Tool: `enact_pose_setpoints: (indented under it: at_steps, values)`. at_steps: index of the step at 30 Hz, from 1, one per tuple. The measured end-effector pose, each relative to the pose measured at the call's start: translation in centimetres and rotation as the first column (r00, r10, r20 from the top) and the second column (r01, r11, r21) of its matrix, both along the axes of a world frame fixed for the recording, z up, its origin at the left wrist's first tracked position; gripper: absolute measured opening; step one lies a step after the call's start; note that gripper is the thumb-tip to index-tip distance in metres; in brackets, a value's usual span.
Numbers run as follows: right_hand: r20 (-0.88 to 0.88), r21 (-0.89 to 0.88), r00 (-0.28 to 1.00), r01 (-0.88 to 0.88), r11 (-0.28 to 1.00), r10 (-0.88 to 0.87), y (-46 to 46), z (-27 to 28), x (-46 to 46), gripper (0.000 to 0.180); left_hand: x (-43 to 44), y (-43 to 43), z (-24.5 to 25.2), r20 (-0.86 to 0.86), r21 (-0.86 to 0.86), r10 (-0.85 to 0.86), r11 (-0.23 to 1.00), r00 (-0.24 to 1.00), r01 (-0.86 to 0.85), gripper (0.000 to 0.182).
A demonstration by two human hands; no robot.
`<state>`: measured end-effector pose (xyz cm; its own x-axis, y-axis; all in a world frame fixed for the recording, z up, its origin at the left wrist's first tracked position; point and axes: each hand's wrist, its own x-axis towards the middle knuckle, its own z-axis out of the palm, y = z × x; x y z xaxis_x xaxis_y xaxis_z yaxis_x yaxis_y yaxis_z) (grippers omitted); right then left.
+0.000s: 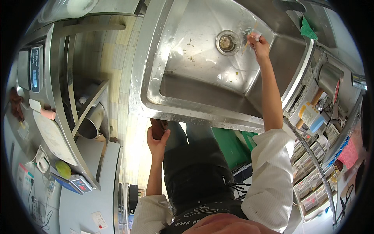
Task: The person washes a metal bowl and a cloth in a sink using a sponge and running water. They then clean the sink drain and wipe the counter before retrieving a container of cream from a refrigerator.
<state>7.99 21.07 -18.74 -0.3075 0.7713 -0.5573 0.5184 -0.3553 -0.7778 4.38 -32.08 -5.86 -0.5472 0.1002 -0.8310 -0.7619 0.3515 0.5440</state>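
Over the stainless steel sink (pixel 201 58), my right hand (pixel 260 46) pinches a small, crumpled piece of clear plastic (pixel 256 35). Thin yellowish and green bits show beside those fingers, too small to make out. Just left of that hand lies the round drain (pixel 226 42), with food scraps in its strainer. My left hand (pixel 157 143) hangs below the front rim of the sink and grips a folded brown cloth (pixel 158 130). Wet scraps are scattered on the basin floor, and water drops cover the rim.
At left, a steel table carries a digital scale (pixel 35 68), a scraper with a pink handle (pixel 46 113) and a white board (pixel 54 137). A green mango (pixel 63 169) rests on another scale. Wire shelving (pixel 309 152) stands at right. A green cloth (pixel 308 29) hangs on the sink's corner.
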Motion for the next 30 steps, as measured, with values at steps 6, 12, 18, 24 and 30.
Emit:
enact_pose_setpoints:
  at_steps: [6,12,18,24,30]
  values:
    - [-0.132,-0.277,0.988,-0.115,0.954,0.081,-5.0,5.4,-0.9,0.019,0.1,-0.2,0.3,-0.007,0.033,-0.065,0.997,0.998,0.065,0.038]
    - [-0.29,-0.341,0.953,-0.014,0.94,-0.091,-5.8,4.7,0.0,0.015,-2.2,-1.1,2.5,-0.092,0.127,-0.182,0.973,0.979,0.193,0.037]
    - [-0.462,-0.316,0.827,0.182,0.931,-0.318,-10.3,14.7,5.1,0.02,-4.9,-5.1,5.1,-0.186,0.144,-0.232,0.955,0.955,0.26,0.038]
    - [-0.563,-0.438,0.573,0.404,0.803,-0.595,-23.0,24.3,22.8,0.021,-7.4,-8.1,8.6,-0.296,0.126,-0.366,0.901,0.882,0.416,0.039]
    - [-0.48,-0.374,0.216,0.826,0.421,-0.85,-40.1,28.9,46.5,0.015,-8.3,-9.5,12.2,-0.432,0.111,-0.37,0.883,0.823,0.455,0.037]
